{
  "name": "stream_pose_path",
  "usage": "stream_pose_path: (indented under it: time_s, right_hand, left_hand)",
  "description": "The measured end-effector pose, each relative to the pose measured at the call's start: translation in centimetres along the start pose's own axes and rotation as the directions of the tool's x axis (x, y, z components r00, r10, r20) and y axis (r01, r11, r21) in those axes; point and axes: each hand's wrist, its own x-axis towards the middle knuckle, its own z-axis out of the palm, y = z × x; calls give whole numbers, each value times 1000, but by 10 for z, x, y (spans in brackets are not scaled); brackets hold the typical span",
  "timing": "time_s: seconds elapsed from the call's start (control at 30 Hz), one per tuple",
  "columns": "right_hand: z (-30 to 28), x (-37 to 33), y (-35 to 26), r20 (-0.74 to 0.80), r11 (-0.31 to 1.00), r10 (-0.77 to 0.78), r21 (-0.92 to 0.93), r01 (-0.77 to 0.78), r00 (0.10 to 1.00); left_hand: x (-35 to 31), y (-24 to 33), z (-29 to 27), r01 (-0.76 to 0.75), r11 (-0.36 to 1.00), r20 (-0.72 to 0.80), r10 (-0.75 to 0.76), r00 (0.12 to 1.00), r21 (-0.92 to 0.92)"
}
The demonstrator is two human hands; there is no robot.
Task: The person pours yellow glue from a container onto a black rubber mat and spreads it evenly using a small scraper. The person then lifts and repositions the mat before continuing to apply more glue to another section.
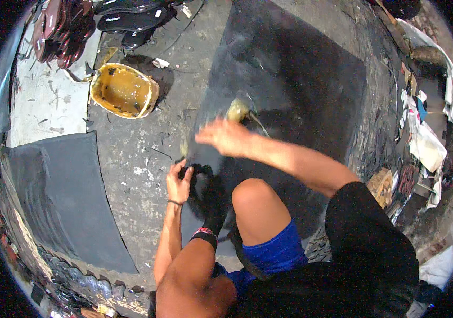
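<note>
- Where the black sheet [290,58] has its left edge, I see the left hand [177,183], thumb and fingertips curled close about a small dark patch; I cannot tell whether that grip is pinching it.
- The right hand [225,137] is blurred over the same sheet, fingers reaching leftward; I cannot tell from my view whether its grip holds anything.
- Just beyond the right hand I make out a yellowish lump [238,109]; whether they touch is unclear to me.
- The black sheet lies flat on the grey floor [126,169], partly below the right forearm and a bent knee [258,204].
- Left of that sheet I have a pale basin [154,97] with wet-looking amber stuff inside.
- A smaller grey sheet [62,196] lies lower left, by a pale board [46,106].
- At upper left I see piled dark-red footwear pieces [67,32], black ones [131,20] beside them.
</note>
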Motion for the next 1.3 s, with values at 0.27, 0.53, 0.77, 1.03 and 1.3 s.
stream_pose_path:
  time_s: [0.27, 0.53, 0.77, 1.03, 1.3]
  right_hand:
    - [-69, -12, 90, 34, 926, 272, -281, -252, 962]
    - [-24, -249, 49, 281, 956, 163, -281, -81, 946]
    - [5, -440, -25, 294, 756, 634, -41, -653, 716]
    - [118, -473, -202, -233, 618, 763, -11, -786, 603]
    - [-32, -369, -53, -520, 350, 844, 343, -871, 134]
  left_hand:
    - [-20, -25, 1, 215, 975, -6, -216, 976, -54]
    - [-16, -34, -6, 322, 942, 28, -321, 947, -95]
    - [-9, -35, -5, 200, 979, -14, -200, 980, -26]
    - [-5, -18, 2, 154, 982, -2, -154, 988, 114]
    - [-10, -35, -9, 161, 984, -57, -156, 986, 75]
